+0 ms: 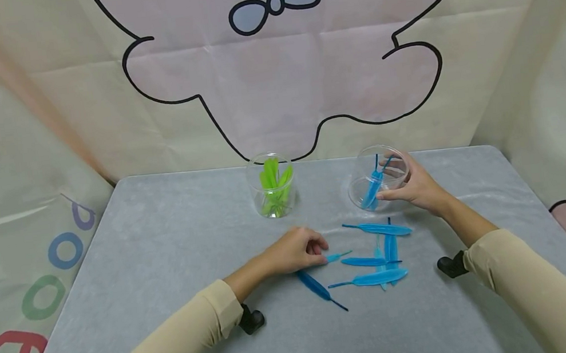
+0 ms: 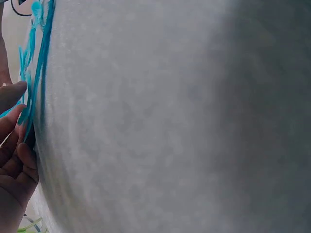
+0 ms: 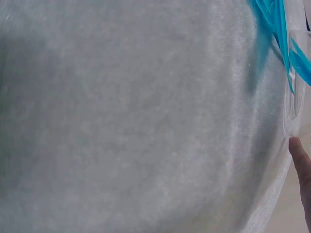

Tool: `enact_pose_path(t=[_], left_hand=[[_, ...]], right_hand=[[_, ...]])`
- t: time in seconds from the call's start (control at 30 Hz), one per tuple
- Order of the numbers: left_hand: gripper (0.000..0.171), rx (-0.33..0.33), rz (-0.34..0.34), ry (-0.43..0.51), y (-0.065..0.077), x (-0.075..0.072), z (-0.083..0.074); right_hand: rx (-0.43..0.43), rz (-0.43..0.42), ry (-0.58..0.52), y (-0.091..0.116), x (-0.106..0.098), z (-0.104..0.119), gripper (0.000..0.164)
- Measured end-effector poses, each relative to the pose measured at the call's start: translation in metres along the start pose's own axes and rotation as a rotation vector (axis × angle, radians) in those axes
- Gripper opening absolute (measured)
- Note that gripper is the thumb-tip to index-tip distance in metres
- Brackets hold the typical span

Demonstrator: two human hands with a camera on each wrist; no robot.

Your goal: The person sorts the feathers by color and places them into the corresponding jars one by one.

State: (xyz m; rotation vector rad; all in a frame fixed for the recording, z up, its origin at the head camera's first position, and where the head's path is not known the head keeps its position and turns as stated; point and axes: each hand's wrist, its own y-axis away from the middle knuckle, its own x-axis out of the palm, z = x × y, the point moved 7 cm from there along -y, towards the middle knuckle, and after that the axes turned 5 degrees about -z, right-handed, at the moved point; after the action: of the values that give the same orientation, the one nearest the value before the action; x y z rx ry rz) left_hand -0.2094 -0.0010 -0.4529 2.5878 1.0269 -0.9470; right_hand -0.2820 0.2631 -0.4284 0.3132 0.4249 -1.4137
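Filling the back, a pale printed cloth [image 1: 355, 71] carries a thick black outline and a bow. Below it spreads the grey table [image 1: 179, 227], and in reach two beige sleeves, left [image 1: 171, 343] and right [image 1: 543, 287], each with a black wrist piece, left [image 1: 251, 320] and right [image 1: 450, 266], at the cuff.

Two clear cups near the far edge! The left cup [image 1: 254, 194] stands upright with green feathers [image 1: 273, 186] fanned inside; the right cup [image 1: 358, 183] has blue feathers slanting in it, quills up. The right hand [image 1: 419, 186] grips that right cup, thumb in front.

Over to the left hand [image 1: 291, 251], down at the table, fingers bent, fingertips right at a light-blue feather [image 1: 339, 256]; whether they pinch it, I can't tell. The hand covers one end; the quill points right and slightly away. Just beneath, a dark-blue feather [image 1: 318, 288] lies diagonally, quill toward the near right.

Right of those, the loose blue feathers [image 1: 387, 276] criss-cross: three lie sideways, the farthest and nearest with quills left, the middle one quill right, across two running front to back.
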Motion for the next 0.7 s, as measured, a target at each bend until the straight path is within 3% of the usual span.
enact_pose_path(t=[0.4,0.7], left_hand=[[0.009,-0.017,-0.032,0.01,0.0025,0.002,0.004],[0.007,-0.014,-0.015,-0.009,0.0008,0.0029,0.0022]], right_hand=[[0.006,-0.004,0.006,0.0004,-0.0012,0.0,0.087],[0.006,-0.006,-0.004,0.0002,-0.0003,-0.0013,0.087]])
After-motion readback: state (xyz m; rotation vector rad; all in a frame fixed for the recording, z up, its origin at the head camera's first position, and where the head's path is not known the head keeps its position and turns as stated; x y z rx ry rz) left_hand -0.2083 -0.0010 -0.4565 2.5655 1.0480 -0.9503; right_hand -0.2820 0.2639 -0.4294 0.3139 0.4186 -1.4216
